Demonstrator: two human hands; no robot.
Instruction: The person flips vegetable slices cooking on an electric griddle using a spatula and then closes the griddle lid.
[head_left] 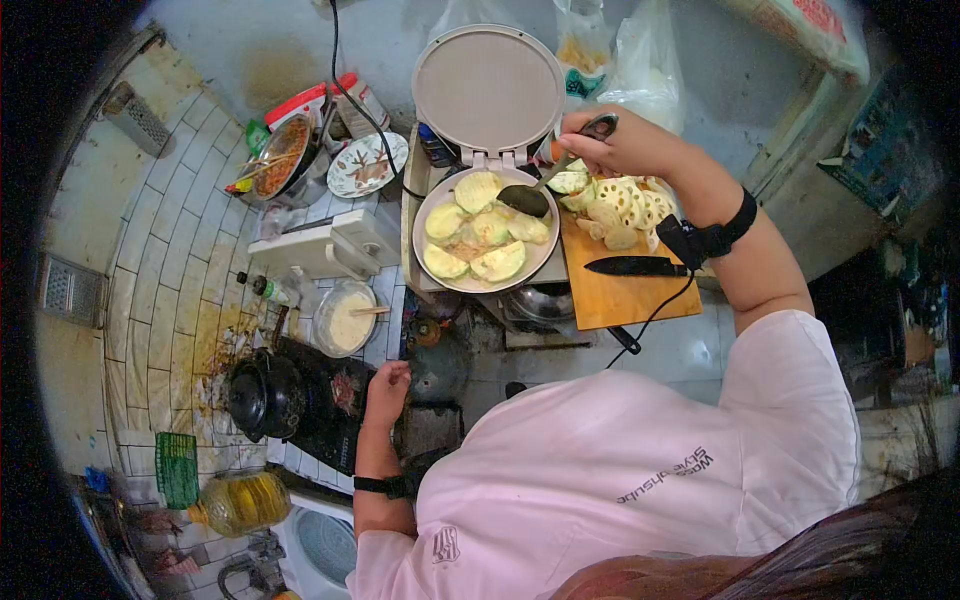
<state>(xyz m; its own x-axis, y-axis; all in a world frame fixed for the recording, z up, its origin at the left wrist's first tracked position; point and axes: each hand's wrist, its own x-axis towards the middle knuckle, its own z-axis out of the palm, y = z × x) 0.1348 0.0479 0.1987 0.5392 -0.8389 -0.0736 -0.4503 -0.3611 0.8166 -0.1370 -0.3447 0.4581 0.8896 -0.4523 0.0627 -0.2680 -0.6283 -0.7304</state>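
Observation:
My right hand [595,150] is closed around the handle of a ladle [526,201]. The ladle's dark bowl rests over the right side of a round electric griddle [431,262], whose lid [488,88] stands raised behind it. Several pale, batter-coated vegetable slices [498,263] lie on the griddle, with looser batter between them. My left hand [390,385] hangs low near the stove's edge, its fingers curled in with nothing seen in them.
Right of the griddle, a cutting board [610,300] bears lotus root slices [640,203] and a black knife [635,266]. A bowl of batter [345,318] stands left, near a black pot [262,395] on the stove. A patterned plate [367,165] and cables lie behind.

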